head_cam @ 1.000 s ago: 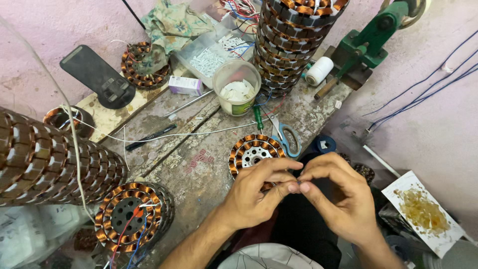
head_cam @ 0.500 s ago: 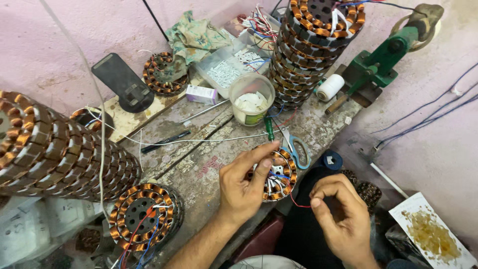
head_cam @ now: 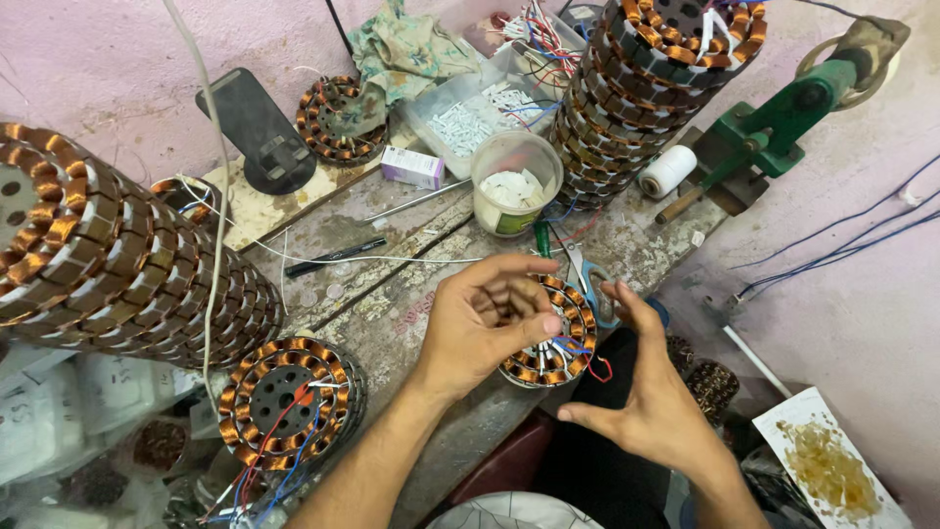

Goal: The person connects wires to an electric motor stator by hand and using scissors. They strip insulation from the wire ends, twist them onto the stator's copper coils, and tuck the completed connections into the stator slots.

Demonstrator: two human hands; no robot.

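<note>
**Copper stator under my hands at the worktop edge**

Nearest me, my left hand [head_cam: 485, 328] curls over a round stator [head_cam: 551, 333], fingers bent and thumb tip on its rim; whether it truly grips I cannot tell. The stator is a ring of glossy copper coils with red and blue leads, lying flat at the near edge of the rough, stained worktop [head_cam: 392, 294]. My right hand [head_cam: 651, 407] is spread, palm turned left, just beside the ring and holding nothing. A second stator [head_cam: 284, 402] lies to the left. Further off, a clear plastic cup [head_cam: 516, 184] holds white slips, and a clear tray [head_cam: 470, 118] holds small white pieces. Stacked stators [head_cam: 656, 88] rise behind, beside a white thread spool [head_cam: 668, 171] and a green metal tool [head_cam: 783, 127].
</note>
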